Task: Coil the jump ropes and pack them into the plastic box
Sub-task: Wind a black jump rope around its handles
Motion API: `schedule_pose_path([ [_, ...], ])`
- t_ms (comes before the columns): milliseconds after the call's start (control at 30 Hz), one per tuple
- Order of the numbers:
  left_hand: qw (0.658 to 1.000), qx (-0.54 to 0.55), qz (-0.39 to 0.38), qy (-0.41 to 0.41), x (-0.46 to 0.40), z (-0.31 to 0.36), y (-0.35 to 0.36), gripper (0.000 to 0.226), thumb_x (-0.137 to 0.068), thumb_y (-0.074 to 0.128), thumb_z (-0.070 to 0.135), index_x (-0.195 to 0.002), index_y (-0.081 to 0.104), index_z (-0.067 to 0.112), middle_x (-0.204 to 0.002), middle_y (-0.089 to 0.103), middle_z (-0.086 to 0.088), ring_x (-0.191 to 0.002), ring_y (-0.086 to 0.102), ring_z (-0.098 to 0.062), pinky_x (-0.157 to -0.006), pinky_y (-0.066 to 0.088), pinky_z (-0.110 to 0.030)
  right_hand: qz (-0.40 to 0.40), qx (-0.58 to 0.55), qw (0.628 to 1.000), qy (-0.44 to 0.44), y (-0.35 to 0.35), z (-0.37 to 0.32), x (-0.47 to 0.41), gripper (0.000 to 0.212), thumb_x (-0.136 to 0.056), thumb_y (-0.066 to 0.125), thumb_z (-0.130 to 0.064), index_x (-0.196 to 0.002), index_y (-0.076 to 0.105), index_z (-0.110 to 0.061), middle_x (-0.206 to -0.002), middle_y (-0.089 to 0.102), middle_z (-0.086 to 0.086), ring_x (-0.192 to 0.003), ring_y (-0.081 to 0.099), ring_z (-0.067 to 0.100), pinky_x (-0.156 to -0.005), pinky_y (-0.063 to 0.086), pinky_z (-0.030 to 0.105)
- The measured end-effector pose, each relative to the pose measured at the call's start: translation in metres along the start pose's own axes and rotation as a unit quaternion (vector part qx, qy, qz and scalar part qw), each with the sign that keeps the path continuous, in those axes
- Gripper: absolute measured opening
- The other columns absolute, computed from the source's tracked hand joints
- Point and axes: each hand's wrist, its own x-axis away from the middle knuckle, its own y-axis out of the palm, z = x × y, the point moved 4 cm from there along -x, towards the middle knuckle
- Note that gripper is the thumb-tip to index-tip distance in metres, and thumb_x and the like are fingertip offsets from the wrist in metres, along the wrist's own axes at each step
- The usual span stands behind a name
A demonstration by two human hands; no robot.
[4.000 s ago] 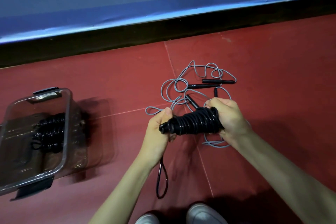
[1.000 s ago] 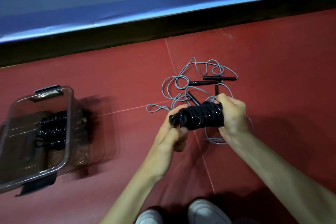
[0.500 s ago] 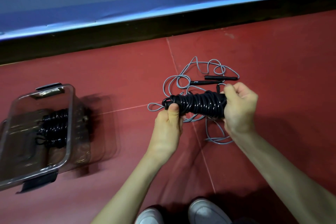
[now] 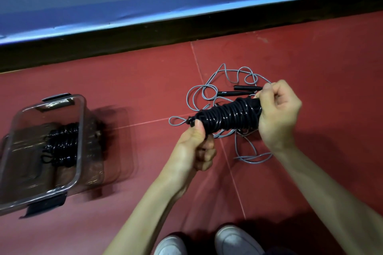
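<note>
I see the left hand (image 4: 193, 143) and right hand (image 4: 277, 114) gripping opposite ends of the tightly coiled black jump rope (image 4: 227, 117) above the red floor (image 4: 145, 89); the clear plastic box (image 4: 79, 130) sits well left, holding another black coil (image 4: 61, 145); a loose grey rope (image 4: 244, 151) lies beneath.

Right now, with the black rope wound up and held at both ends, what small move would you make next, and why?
Probably carry the black rope bundle left to the open plastic box: both hands grip its ends, no tail hangs loose, and one coiled rope already lies inside.

Dim, even indoor light with soft shadows on the red floor (image 4: 145, 80). The plastic box (image 4: 80, 130) looks motion-blurred; wide-angle edges curve.
</note>
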Motion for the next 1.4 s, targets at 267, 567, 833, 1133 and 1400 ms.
schedule_pose_path([
  [267,0.992,-0.008,0.121,0.028,-0.009,0.010,-0.020,0.035,-0.099,0.040,0.042,-0.069,0.040,0.024,-0.056,0.022,0.008,-0.049,0.017,-0.008,-0.040,0.013,-0.016,-0.174,0.081,0.980,-0.045,0.012,0.002,0.024,0.012,-0.091,0.043,-0.029,-0.086,0.051,-0.021,-0.078,0.058,-0.006,-0.070,0.054,0.016,-0.068,0.044,0.035],
  [567,0.971,-0.223,0.073,0.042,-0.022,0.021,-0.040,0.041,-0.100,0.042,0.040,-0.065,0.036,0.019,-0.050,0.026,0.006,-0.044,0.018,-0.010,-0.039,0.017,-0.020,-0.500,0.375,0.775,-0.092,0.025,0.002,0.042,0.086,-0.076,0.072,-0.039,-0.139,0.016,-0.050,-0.133,0.045,-0.017,-0.113,0.056,0.016,-0.089,0.045,0.035],
  [833,0.909,-0.410,0.068,0.027,-0.027,0.029,-0.043,0.048,-0.090,0.050,0.056,-0.062,0.042,0.016,-0.037,0.027,0.012,-0.038,0.023,-0.007,-0.041,0.024,-0.017,-0.505,0.229,0.832,0.032,0.025,0.012,0.057,0.092,-0.071,0.072,-0.013,-0.134,0.019,-0.054,-0.120,0.047,-0.020,-0.093,0.055,0.003,-0.080,0.046,0.020],
  [1133,0.942,-0.293,0.127,0.107,-0.014,0.015,-0.049,0.002,-0.093,0.059,0.024,-0.095,0.059,0.025,-0.088,0.073,-0.004,-0.069,0.065,-0.014,-0.074,0.055,-0.036,-0.442,0.086,0.880,0.149,0.027,0.031,0.063,0.092,-0.062,0.070,-0.008,-0.133,0.036,-0.056,-0.104,0.064,0.016,-0.078,0.059,0.038,-0.071,0.052,0.047],
  [1400,0.856,-0.436,0.159,0.228,-0.006,0.024,-0.049,0.008,-0.091,0.063,0.011,-0.087,0.067,0.017,-0.076,0.056,0.006,-0.068,0.052,-0.003,-0.068,0.043,-0.019,-0.391,-0.032,0.894,0.215,0.022,0.030,0.069,0.092,-0.067,0.069,0.016,-0.129,0.044,-0.048,-0.093,0.059,-0.019,-0.071,0.053,0.005,-0.060,0.050,0.028],
])
